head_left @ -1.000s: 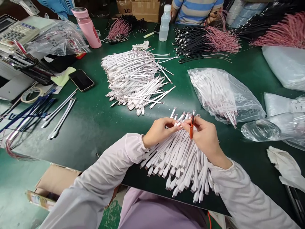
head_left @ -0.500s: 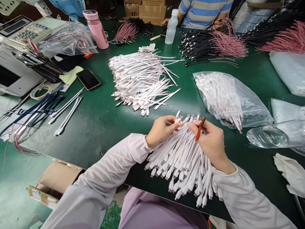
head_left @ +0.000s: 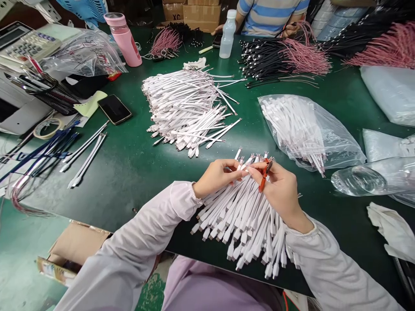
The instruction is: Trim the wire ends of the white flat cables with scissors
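Fingers pinched, my left hand (head_left: 219,176) grips the end of a white cable above the near pile of white cables (head_left: 240,216). My right hand (head_left: 279,186) meets it at the fingertips and holds an orange-handled tool (head_left: 264,176) between its fingers. Whether the right fingertips also pinch the cable is too small to tell. Frayed wire ends point away from me, and the plugs lie toward the table's near edge. Beyond my hands lies a larger pile of white cables (head_left: 184,103).
A clear bag of white cables (head_left: 295,129) lies right of centre. Farther back stand a pink bottle (head_left: 125,41) and a clear bottle (head_left: 228,36), near black cables (head_left: 266,58). A phone (head_left: 114,109) lies left. A person in a striped shirt (head_left: 272,15) sits opposite.
My hands have come together, the right fingertips now meeting the left ones. The whole view has shifted slightly, so things on the table appear farther left.
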Demonstrator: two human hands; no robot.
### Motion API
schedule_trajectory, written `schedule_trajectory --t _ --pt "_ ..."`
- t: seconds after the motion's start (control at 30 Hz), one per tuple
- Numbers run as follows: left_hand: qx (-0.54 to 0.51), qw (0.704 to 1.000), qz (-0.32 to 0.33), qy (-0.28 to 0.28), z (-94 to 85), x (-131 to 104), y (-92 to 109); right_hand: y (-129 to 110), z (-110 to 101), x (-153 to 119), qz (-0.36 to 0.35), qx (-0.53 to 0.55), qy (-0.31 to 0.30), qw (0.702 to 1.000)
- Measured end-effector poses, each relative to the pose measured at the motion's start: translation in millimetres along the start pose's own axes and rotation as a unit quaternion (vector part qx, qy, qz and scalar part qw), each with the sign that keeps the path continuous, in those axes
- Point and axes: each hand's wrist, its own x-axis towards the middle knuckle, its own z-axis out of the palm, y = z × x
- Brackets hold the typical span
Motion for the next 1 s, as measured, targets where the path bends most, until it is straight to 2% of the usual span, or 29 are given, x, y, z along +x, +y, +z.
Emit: schedule_trajectory --t 0.13,0.3,0.4,0.73,1.0 --pt "0.012 1.000 0.003 0.013 2.6 -0.4 -0.7 -1.8 -0.9 0.0 -0.011 -0.019 0.006 1.000" --pt "0.034 0.997 0.032 0.058 2.1 -0.9 -0.4 -1.5 -1.4 0.2 0.014 -0.026 0.032 0.999" --pt "0.038 0.997 0.021 0.070 -1.2 0.7 -0.8 -0.8 -1.9 0.0 0.014 -0.022 0.026 0.999" --pt "-0.075 0.996 -0.040 0.031 -5.1 2.7 -3.7 2.0 -2.0 -0.7 0.004 -0.009 0.004 1.000" --pt "-0.068 0.996 -0.053 0.024 -4.3 1.2 1.0 1.1 -0.8 2.1 -0.040 -0.041 -0.019 0.998"
